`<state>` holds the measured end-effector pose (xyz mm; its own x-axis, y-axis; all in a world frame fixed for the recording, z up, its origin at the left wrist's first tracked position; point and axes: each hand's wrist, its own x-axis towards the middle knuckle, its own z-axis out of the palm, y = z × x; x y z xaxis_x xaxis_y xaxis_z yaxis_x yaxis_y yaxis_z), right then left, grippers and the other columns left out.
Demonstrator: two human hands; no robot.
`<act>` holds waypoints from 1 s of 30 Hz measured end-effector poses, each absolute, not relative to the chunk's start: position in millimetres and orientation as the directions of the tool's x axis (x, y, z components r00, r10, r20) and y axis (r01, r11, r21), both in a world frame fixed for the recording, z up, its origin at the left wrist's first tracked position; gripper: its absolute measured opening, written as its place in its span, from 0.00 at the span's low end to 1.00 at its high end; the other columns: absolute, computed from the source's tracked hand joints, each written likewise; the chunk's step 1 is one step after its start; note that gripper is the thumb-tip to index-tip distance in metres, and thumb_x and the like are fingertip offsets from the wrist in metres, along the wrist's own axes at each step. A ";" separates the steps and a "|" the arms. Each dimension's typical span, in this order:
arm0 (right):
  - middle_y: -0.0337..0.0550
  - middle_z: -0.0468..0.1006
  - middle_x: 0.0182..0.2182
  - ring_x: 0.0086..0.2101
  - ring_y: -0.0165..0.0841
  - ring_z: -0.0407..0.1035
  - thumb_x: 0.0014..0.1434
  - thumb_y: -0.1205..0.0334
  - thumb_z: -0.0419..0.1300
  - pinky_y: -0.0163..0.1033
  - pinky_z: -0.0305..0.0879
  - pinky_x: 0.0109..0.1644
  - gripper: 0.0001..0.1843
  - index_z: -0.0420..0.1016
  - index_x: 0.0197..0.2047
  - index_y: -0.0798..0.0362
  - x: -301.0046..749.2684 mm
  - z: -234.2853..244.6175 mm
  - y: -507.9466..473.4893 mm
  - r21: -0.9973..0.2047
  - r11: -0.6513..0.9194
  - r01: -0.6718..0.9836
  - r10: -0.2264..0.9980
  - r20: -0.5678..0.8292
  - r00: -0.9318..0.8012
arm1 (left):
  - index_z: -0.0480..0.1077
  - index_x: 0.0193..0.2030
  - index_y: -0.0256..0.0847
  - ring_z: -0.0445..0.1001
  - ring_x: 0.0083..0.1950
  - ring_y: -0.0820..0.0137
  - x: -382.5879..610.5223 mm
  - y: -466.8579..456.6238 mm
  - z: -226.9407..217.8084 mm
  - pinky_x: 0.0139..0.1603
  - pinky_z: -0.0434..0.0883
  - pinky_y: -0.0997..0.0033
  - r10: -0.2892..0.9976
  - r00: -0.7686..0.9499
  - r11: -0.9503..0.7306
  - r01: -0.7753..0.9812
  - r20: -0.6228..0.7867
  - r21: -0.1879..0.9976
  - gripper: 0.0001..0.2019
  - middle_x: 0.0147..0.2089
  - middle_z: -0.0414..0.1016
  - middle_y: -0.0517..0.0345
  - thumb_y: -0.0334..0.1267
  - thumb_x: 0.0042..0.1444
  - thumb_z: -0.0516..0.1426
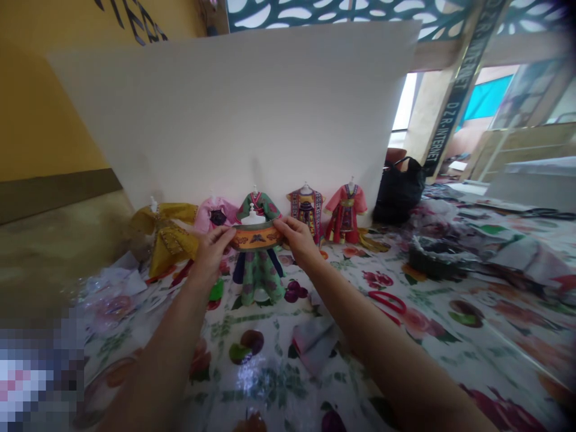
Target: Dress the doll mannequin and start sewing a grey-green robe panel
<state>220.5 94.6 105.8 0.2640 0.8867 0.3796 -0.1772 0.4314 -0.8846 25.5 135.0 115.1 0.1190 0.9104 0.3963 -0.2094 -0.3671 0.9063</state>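
Observation:
Between my two hands an orange fabric band (256, 237) with a dark butterfly pattern and a green edge is stretched out level. My left hand (215, 245) pinches its left end, and my right hand (294, 235) pinches the right end. Right behind the band stands a small mannequin with a white neck (252, 215) and a green flowered skirt (261, 279) with dark blue strips at its sides. Whether the band touches the mannequin I cannot tell. Farther back is a green doll robe (270, 207) with a pink-trimmed collar.
Doll outfits stand along a white board (234, 114): a yellow robe (173, 240), a pink top (211, 213), a patterned tunic (310, 207) and a red dress (348, 219). Red-handled scissors (387, 303) lie right on the flowered tablecloth (279, 342). A black bag (398, 192) and plastic-wrapped items (441, 255) stand farther right.

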 end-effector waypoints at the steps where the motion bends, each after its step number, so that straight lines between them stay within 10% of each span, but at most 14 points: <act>1: 0.34 0.63 0.22 0.25 0.28 0.56 0.47 0.44 0.69 0.35 0.53 0.27 0.20 0.70 0.25 0.51 219.9 106.0 95.4 -0.883 0.431 -0.184 0.887 0.378 0.265 | 0.75 0.27 0.38 0.62 0.23 0.78 25.6 135.9 114.2 0.24 0.56 0.77 0.912 0.115 -0.364 -0.217 0.394 0.906 0.14 0.24 0.69 0.65 0.46 0.42 0.69; 8: 0.33 0.63 0.22 0.25 0.26 0.56 0.46 0.45 0.70 0.34 0.53 0.27 0.20 0.70 0.26 0.51 216.6 105.4 100.8 -0.869 0.428 -0.248 0.893 0.364 0.264 | 0.73 0.27 0.38 0.71 0.32 0.73 31.6 140.4 113.1 0.36 0.68 0.75 0.935 0.113 -0.289 -0.312 0.337 0.905 0.17 0.28 0.74 0.63 0.45 0.36 0.71; 30: 0.33 0.69 0.25 0.26 0.28 0.60 0.45 0.47 0.70 0.34 0.58 0.32 0.19 0.71 0.30 0.51 201.4 89.8 123.4 -0.839 0.393 -0.375 0.919 0.365 0.147 | 0.73 0.29 0.39 0.69 0.27 0.76 50.3 154.3 98.9 0.30 0.65 0.77 0.940 0.223 -0.155 -0.391 0.257 0.907 0.19 0.26 0.73 0.66 0.46 0.35 0.72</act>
<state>201.4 123.4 89.8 0.1470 0.9194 0.3647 -0.3753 0.3930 -0.8395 50.3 154.3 98.9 0.2234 0.9404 0.2566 -0.3906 -0.1548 0.9074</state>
